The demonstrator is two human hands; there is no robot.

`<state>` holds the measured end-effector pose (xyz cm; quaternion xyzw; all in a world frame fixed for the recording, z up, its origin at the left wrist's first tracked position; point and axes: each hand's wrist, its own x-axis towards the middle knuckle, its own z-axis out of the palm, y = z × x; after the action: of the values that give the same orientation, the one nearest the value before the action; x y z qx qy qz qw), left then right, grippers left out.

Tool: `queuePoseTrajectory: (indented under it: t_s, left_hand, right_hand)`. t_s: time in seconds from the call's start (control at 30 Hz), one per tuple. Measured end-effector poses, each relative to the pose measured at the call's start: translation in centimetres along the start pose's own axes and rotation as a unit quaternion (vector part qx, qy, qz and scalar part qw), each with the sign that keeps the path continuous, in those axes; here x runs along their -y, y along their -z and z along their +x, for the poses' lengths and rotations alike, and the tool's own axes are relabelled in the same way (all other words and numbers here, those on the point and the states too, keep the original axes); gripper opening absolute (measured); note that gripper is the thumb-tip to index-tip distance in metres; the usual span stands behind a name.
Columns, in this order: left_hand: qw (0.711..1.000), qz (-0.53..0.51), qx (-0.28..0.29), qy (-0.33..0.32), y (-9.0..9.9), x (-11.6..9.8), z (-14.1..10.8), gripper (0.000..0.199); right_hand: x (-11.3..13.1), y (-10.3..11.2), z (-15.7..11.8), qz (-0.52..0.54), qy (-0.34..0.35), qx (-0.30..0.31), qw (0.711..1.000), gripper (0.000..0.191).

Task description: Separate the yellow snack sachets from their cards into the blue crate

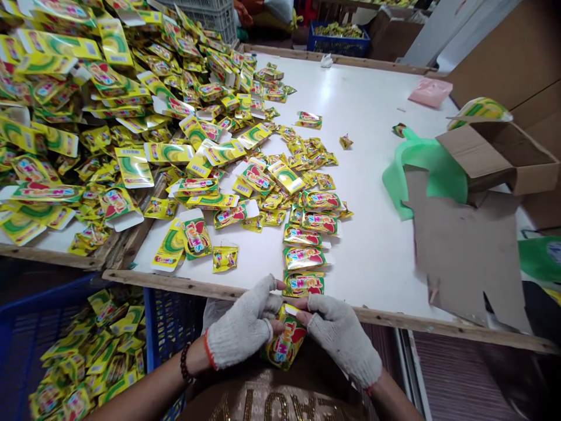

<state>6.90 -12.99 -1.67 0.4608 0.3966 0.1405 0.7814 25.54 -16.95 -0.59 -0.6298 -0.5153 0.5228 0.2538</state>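
Both my hands, in white knit gloves with bare fingertips, meet at the front edge of the table. Between them is a small yellow-green candy box [286,345] printed "TWINS", with a white flap at its top. My left hand [245,321] grips the box from its left side. On the flap end, the fingers of my right hand [339,333] are closed at the top right of the box. Just beyond my fingers, a column of similar boxes [304,257] lies on the white table. A single wrapped candy packet [225,258] rests to the left, beside another box [196,238].
A large heap of boxes and packets [87,88] covers the left side. Below it stands a blue crate [149,327] of boxes. At right lie a green plastic piece [398,169], torn cardboard [468,251] and an open carton [495,152]. A wooden rim [184,283] edges the table.
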Motion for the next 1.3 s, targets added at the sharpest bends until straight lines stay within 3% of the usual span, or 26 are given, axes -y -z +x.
queuePoseTrajectory:
  t_s: [0.13, 0.3, 0.53, 0.73, 0.97, 1.17, 1.3]
  left_hand:
    - [1.0, -0.016, 0.001, -0.001, -0.1, 0.1, -0.1, 0.046]
    - [0.999, -0.045, 0.001, 0.007, -0.2, 0.5, -0.2, 0.041]
    - [0.995, 0.093, -0.03, -0.03, -0.1, 0.7, -0.6, 0.033]
    - [0.989, 0.136, -0.038, -0.03, -0.2, -0.3, -0.7, 0.021]
    - [0.988, 0.145, -0.05, -0.032, -0.2, -0.1, -0.7, 0.012]
    - [0.997, 0.061, -0.043, -0.024, -0.4, 1.3, -0.8, 0.023]
    - [0.996, 0.078, -0.041, -0.012, -0.5, 1.3, -1.0, 0.021]
  right_hand:
    - [0.0, -0.1, 0.4, -0.031, 0.011, 0.005, 0.999, 0.018]
    - [0.4, 0.2, -0.3, -0.055, 0.097, 0.04, 0.993, 0.024]
    - [-0.4, 0.1, -1.8, 0.011, 0.117, 0.133, 0.984, 0.043]
    - [-1.1, -1.1, -1.5, 0.075, -0.014, -0.007, 0.997, 0.026]
    - [-0.8, -1.0, -1.4, 0.037, -0.038, -0.022, 0.998, 0.021]
    - [-1.5, -1.4, -1.9, -0.013, 0.023, -0.042, 0.999, 0.02]
    - [-1.3, -1.1, -1.7, -0.014, 0.103, -0.004, 0.995, 0.019]
